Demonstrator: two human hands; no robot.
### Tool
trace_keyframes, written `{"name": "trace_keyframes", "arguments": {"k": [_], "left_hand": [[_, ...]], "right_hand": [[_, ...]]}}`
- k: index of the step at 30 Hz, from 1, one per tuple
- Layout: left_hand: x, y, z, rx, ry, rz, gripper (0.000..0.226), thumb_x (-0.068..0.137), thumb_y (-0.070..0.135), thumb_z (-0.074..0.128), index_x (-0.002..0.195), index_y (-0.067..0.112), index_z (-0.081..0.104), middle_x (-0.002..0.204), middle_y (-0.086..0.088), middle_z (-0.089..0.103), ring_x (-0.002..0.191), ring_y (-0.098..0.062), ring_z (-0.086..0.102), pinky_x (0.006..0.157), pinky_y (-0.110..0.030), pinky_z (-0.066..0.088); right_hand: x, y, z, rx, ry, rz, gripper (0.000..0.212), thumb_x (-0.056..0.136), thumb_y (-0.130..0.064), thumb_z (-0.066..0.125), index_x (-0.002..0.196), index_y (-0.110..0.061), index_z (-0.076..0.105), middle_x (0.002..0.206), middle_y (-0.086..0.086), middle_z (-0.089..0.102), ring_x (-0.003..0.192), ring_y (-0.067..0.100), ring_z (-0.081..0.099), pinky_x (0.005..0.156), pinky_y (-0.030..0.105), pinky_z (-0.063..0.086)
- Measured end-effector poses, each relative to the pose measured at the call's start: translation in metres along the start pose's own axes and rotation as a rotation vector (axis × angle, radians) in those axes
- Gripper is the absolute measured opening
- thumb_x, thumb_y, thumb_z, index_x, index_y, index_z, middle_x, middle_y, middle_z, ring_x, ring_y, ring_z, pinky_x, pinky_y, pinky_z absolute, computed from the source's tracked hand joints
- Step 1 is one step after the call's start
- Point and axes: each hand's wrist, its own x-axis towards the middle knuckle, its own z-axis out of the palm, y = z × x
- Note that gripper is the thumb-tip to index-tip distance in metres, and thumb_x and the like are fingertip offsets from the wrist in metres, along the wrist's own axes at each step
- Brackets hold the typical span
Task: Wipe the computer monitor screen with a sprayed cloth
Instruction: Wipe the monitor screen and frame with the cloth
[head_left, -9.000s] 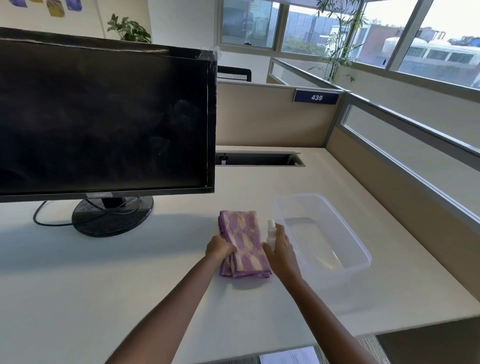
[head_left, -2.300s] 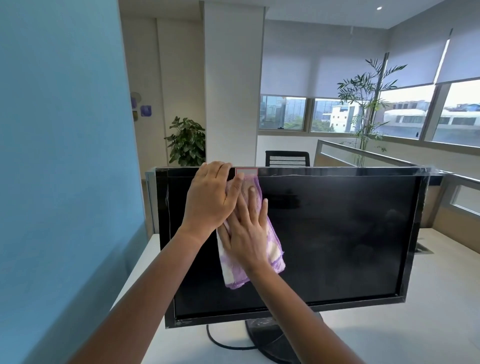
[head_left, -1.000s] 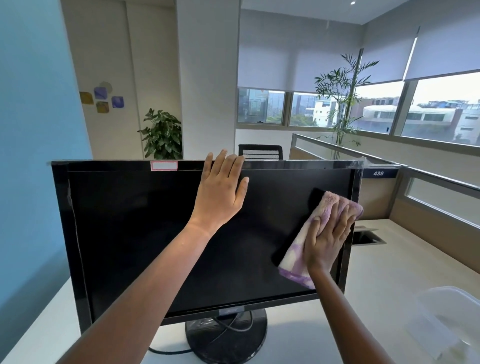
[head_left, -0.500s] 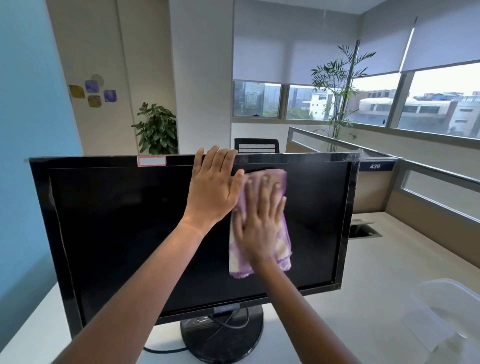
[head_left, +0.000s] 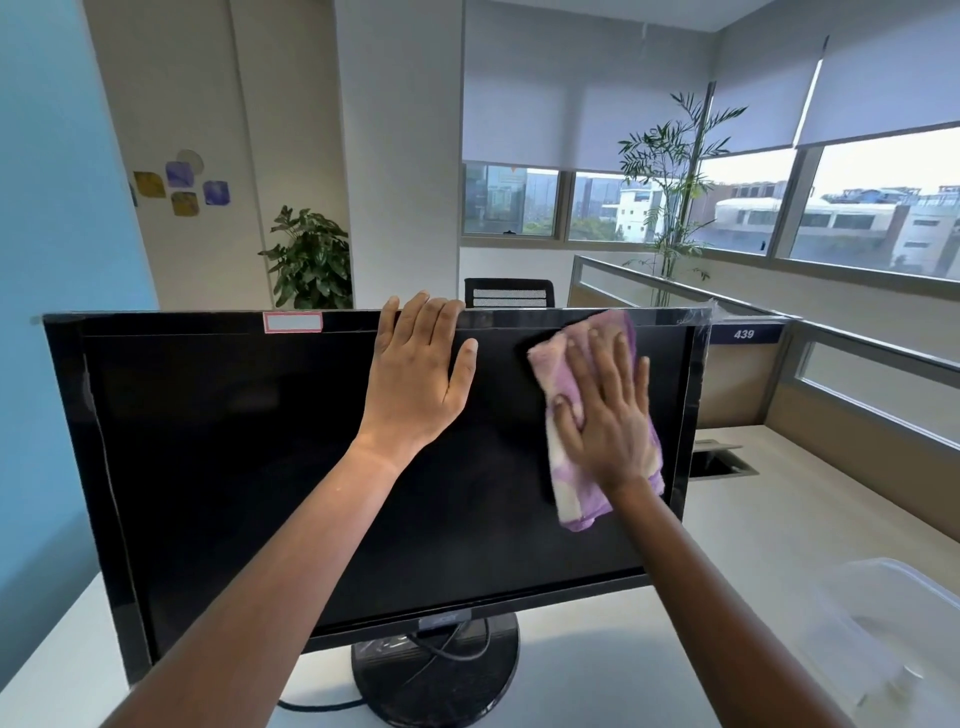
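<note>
Office light from a row of windows (head_left: 675, 208) falls on a pale bench (head_left: 753, 525) edged by low partitions, one tagged 439. At the bench's left side a black monitor (head_left: 260, 467) stands on a round base (head_left: 436, 680), its dark screen facing the camera. Over the monitor's top edge, near the middle, lies the left hand (head_left: 418, 379), flat with fingers together and curled over the bezel, bracing it. Flat and open, fingers spread, the right hand (head_left: 608, 410) presses a purple-and-white cloth (head_left: 576, 499) against the screen's upper right corner; the cloth's lower end hangs below the palm. Near the bench's right front corner sits a clear tub (head_left: 893, 623). Behind the monitor stand a chair back (head_left: 509, 293) and a leafy plant (head_left: 311, 260).
</note>
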Motion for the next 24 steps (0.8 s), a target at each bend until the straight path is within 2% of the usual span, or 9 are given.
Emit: {"name": "trace_keyframes", "arguments": {"k": [2,5,7,11,14,17,19,22,24], "left_hand": [[0.0,0.0,0.0,0.0,-0.004,-0.001,0.063,0.089,0.041,0.013,0.129,0.006,0.045,0.132,-0.011,0.052,0.133,-0.027,0.037,0.118,-0.042,0.011],[0.0,0.0,0.0,0.004,-0.006,-0.001,0.063,0.089,0.041,0.012,0.13,0.007,0.044,0.133,-0.011,0.052,0.133,-0.027,0.037,0.118,-0.041,0.011],[0.0,-0.001,-0.001,0.003,-0.004,-0.002,0.062,0.089,0.041,0.013,0.13,0.007,0.045,0.133,-0.011,0.052,0.133,-0.027,0.037,0.118,-0.042,0.011],[0.0,-0.001,-0.001,0.0,0.002,-0.011,0.062,0.089,0.041,0.013,0.129,0.007,0.046,0.133,-0.011,0.052,0.133,-0.028,0.038,0.118,-0.042,0.011],[0.0,-0.002,0.0,-0.003,0.001,-0.01,0.063,0.089,0.041,0.013,0.129,0.006,0.046,0.133,-0.012,0.052,0.133,-0.027,0.038,0.118,-0.042,0.011],[0.0,-0.002,0.0,0.003,0.001,-0.009,0.064,0.088,0.041,0.013,0.129,0.005,0.046,0.133,-0.013,0.052,0.133,-0.028,0.039,0.118,-0.043,0.012],[0.0,-0.002,0.0,0.006,0.001,-0.003,0.064,0.088,0.041,0.014,0.129,0.005,0.046,0.133,-0.013,0.052,0.132,-0.028,0.039,0.117,-0.043,0.013],[-0.001,-0.002,0.0,0.017,0.001,0.009,0.062,0.089,0.041,0.015,0.129,0.006,0.046,0.133,-0.013,0.053,0.132,-0.028,0.04,0.117,-0.043,0.015],[-0.001,-0.003,0.0,0.024,-0.007,0.016,0.062,0.089,0.042,0.014,0.13,0.006,0.045,0.134,-0.013,0.052,0.133,-0.028,0.039,0.117,-0.043,0.015]], "right_hand": [[-0.003,0.01,-0.002,0.051,0.001,0.149,0.06,0.088,-0.038,0.033,0.142,-0.012,0.03,0.149,0.015,0.03,0.14,0.033,0.02,0.114,0.055,0.016],[-0.006,0.007,-0.001,0.169,0.012,0.451,0.062,0.089,-0.04,0.026,0.145,-0.012,0.019,0.154,0.015,0.018,0.144,0.033,0.01,0.118,0.05,0.009],[-0.003,-0.004,0.001,0.234,0.044,0.611,0.065,0.088,-0.042,0.022,0.146,-0.012,0.018,0.155,0.015,0.015,0.145,0.033,0.008,0.119,0.047,0.005],[0.009,-0.043,0.004,0.287,0.093,0.76,0.066,0.088,-0.043,0.019,0.147,-0.012,0.014,0.156,0.015,0.011,0.145,0.033,0.003,0.118,0.05,0.005],[0.009,-0.076,0.008,0.232,0.054,0.606,0.065,0.092,-0.042,0.02,0.147,-0.012,0.004,0.156,0.016,0.008,0.144,0.034,0.003,0.117,0.053,0.008],[-0.005,-0.107,0.015,0.174,0.002,0.257,0.063,0.094,-0.045,0.02,0.147,-0.022,-0.004,0.153,0.009,0.011,0.144,0.029,0.001,0.117,0.05,0.004],[-0.017,-0.117,0.02,0.144,-0.009,0.019,0.061,0.093,-0.045,0.027,0.147,-0.021,0.011,0.15,0.007,0.019,0.144,0.025,0.0,0.116,0.049,0.007],[-0.025,-0.104,0.021,0.093,-0.003,-0.253,0.055,0.09,-0.044,0.039,0.138,-0.019,0.038,0.146,0.005,0.028,0.142,0.024,0.013,0.116,0.048,0.012],[-0.024,-0.084,0.019,0.061,0.003,-0.386,0.051,0.092,-0.045,0.033,0.138,-0.022,0.035,0.144,0.003,0.031,0.139,0.022,0.018,0.116,0.047,0.013]]}}
